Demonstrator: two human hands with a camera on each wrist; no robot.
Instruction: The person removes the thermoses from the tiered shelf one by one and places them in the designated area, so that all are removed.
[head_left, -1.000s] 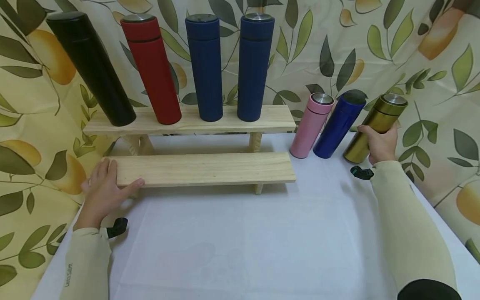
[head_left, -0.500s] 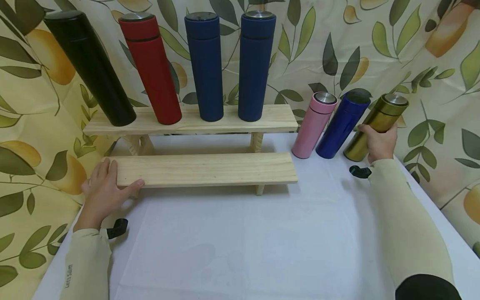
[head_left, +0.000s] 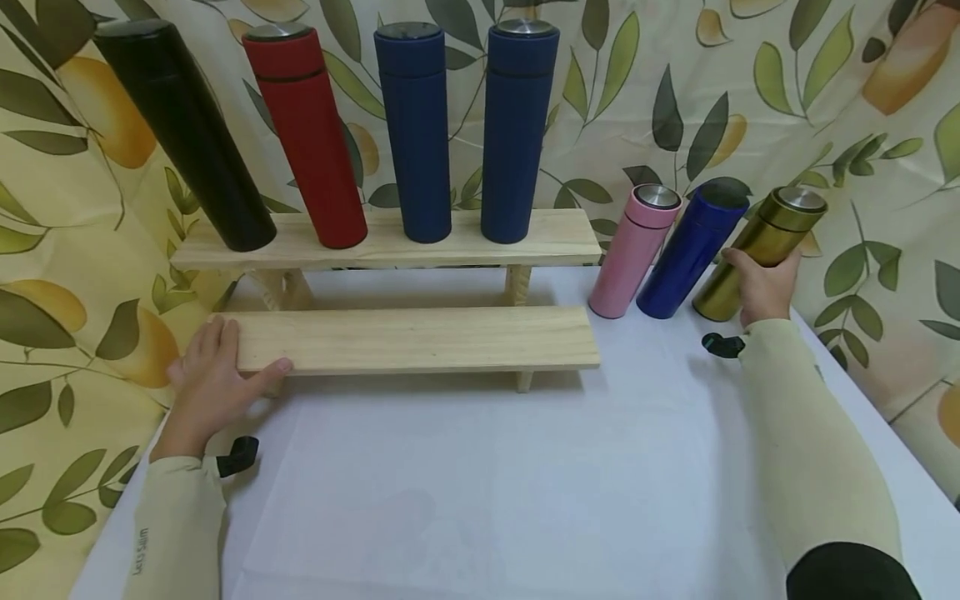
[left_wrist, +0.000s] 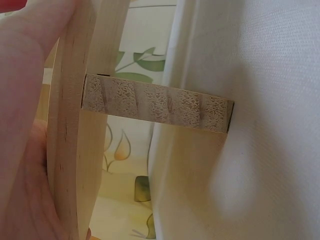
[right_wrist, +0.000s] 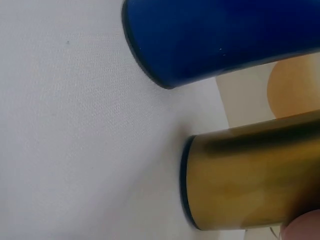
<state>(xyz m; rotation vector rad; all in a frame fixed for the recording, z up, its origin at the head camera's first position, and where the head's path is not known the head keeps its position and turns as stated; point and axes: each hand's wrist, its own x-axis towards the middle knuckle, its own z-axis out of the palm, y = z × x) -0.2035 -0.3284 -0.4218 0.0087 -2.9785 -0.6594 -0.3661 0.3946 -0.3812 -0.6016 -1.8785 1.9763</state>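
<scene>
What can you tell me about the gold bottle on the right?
The gold bottle is a shiny, metallic-looking cylinder with a fitted, silver-topped lid and a dark rim round its base. It appears to stand upright on the white tablecloth beside the glossy blue bottle, bases apart. The right hand grips its body.

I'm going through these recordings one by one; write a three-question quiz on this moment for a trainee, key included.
1. Which bottle does the right hand grip? A) pink B) gold C) bright blue
2. True or false: the left hand touches the left end of the front shelf.
3. How many bottles stand on the rear shelf?

Key: 1. B, the gold bottle. 2. True. 3. Four: one black, one red, two dark blue.
</scene>
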